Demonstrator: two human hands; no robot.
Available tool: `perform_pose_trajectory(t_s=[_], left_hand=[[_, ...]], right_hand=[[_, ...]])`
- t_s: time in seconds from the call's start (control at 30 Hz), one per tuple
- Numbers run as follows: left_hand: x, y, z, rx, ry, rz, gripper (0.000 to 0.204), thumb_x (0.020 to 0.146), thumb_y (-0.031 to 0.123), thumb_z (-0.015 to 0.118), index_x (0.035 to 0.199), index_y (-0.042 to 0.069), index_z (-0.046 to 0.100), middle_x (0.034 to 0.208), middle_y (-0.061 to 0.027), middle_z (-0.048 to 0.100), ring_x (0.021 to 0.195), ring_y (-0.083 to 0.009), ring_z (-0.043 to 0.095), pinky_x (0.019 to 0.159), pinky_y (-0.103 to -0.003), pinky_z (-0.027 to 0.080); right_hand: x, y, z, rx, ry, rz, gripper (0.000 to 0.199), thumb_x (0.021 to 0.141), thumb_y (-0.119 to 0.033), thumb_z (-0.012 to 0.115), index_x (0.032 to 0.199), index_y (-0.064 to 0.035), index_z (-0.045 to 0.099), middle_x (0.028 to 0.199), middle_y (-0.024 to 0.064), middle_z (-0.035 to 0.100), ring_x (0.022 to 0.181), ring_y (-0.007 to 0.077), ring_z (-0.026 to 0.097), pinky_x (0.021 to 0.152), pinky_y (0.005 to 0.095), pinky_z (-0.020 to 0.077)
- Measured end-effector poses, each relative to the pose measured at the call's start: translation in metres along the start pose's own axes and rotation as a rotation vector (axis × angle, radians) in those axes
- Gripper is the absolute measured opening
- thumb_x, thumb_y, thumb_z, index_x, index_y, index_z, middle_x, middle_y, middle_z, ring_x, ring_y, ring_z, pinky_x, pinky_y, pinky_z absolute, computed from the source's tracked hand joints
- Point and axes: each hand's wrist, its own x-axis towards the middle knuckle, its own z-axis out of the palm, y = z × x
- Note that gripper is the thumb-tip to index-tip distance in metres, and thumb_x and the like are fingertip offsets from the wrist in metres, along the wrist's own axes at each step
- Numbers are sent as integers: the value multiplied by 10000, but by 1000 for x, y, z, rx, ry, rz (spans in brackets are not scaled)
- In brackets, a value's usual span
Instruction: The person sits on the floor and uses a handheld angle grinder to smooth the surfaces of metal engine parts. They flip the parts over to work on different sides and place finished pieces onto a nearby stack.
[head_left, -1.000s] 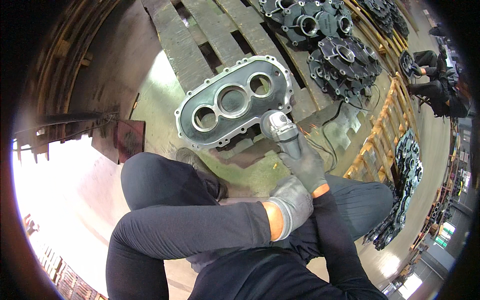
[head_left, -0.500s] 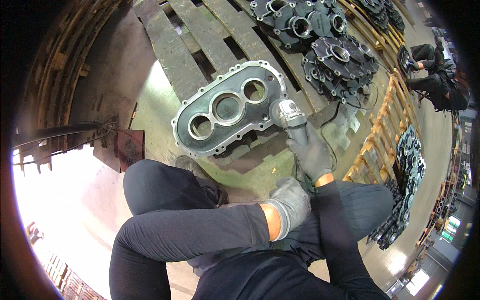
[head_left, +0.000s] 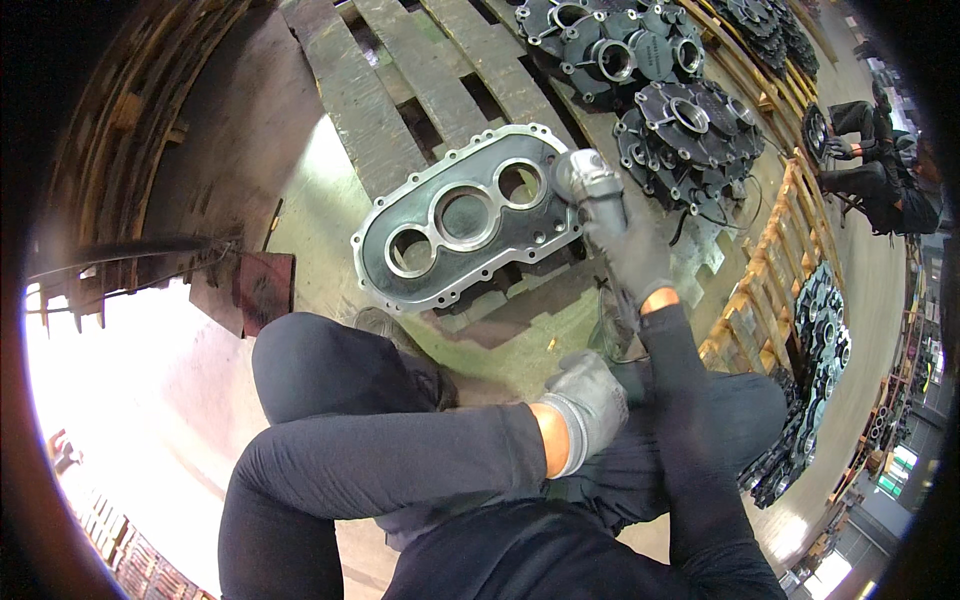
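Timber stack [head_left: 120,140]: Bent by the lens, wooden boards rise at ten o'clock, well apart from both hands.
Pallet [head_left: 360,110]: Dark, worn slats with gaps between them run toward eleven o'clock.
Casting [head_left: 492,246]: The long metal piece lies near twelve o'clock from mid-view, apparently over the pallet's near end; what bears its lower edge is partly hidden.
Casting's handling: Judged by its build, it is heavy, rigid and hard to break, with smooth machined metal that may slide under gloves. Two hands suit it, taking the flange at its eight and two o'clock ends or reaching through the outer bores.
Casting's looks: A dull dark-grey face sits inside a bright, silvery flange dotted with bolt bosses; three round bores have shiny lips, the middle one widest.
Left hand [head_left: 588,398]: Grey-gloved at four o'clock, its grip is curled closed with no object visible in it; whether the fingers hide something small, one cannot tell.
Angle grinder [head_left: 600,190]: Silver-headed and grey-bodied, it blurs at the casting's two o'clock end; whether its disc touches the rim is unclear.
Right hand [head_left: 640,260]: Between two and three o'clock, its gloved grip wraps tightly round the angle grinder's body.
Stacked castings [head_left: 690,135]: Dark, pierced parts pile up toward two o'clock, near the tool.
Co-worker [head_left: 880,180]: A dark-clothed person appears seated at the far two o'clock edge.
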Motion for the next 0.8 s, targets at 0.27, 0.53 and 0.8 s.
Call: perform_pose_trajectory(t_s=[0.27,0.53,0.8], left_hand=[[6,-32,42,-112,400,-62,127,898,218,709,932,157,815,859,-85,782,861,-301,773,819,-464,544],[0,-78,33,135,246,-178,163,903,235,699,943,98,778,853,-128,791,838,-321,786,748,-475,570],[25,-153,62,254,419,-620,491,1006,312,662,1415,50,591,1250,-177,683,1083,-358,712,909,-488,567]], right_hand=[[20,0,-116,539,174,-183,442,982,-268,825,1246,65,706,1106,121,777,959,189,737,853,328,597],[-40,10,-238,1315,205,-92,445,1083,-366,669,1332,1,626,1004,218,789,813,233,813,656,341,716],[-34,53,-233,1423,216,-36,524,1040,-435,730,1322,-5,628,1001,167,785,788,204,801,671,302,704]])
